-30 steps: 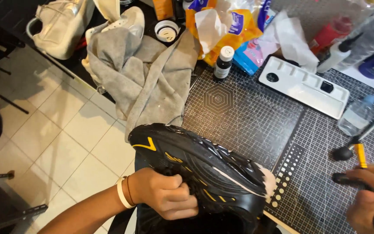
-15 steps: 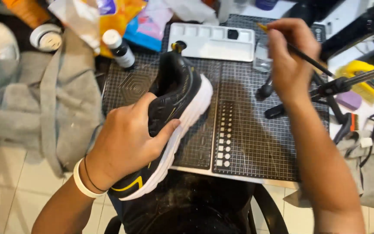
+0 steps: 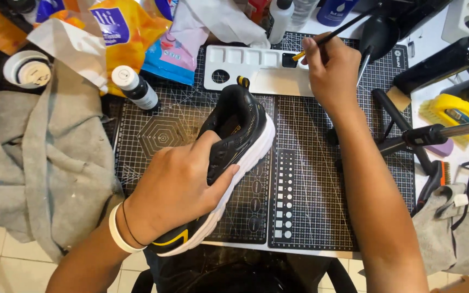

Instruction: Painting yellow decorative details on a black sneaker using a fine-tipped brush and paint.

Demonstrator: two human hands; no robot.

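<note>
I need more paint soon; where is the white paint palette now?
In the head view, the white palette lies at the top centre of the cutting mat, just beyond the black shoe, under the right hand holding a brush.

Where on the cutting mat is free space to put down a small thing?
Free: the cutting mat between the black sneaker and right forearm; also between the small bottle and sneaker. Crowded: the top edge by the white palette and the tools at right.
</note>
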